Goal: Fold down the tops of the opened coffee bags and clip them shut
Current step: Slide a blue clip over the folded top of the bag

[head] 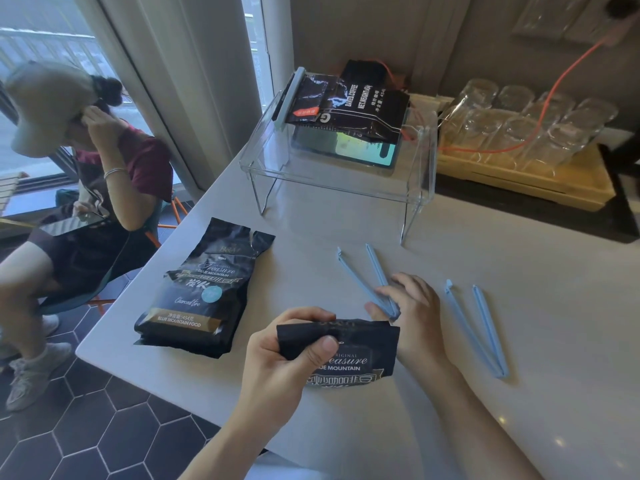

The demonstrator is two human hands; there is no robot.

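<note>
Near the front of the white table (519, 427), my left hand (280, 362) pinches the folded-down top of a black coffee bag (360, 355) and holds it upright. My right hand (412, 306) reaches behind that bag and grips the hinged end of an open light blue clip (370, 282) lying on the table. A second black coffee bag (201, 292) lies flat to the left with its top open and crumpled. Another open blue clip (481, 330) lies to the right, untouched.
A clear acrylic stand (332, 174) at the back carries two more black coffee bags (349, 102), one with a pale clip (291, 98) along its top. Upturned glasses on a wooden tray (526, 181) stand at the right. A person (86, 188) sits at the left.
</note>
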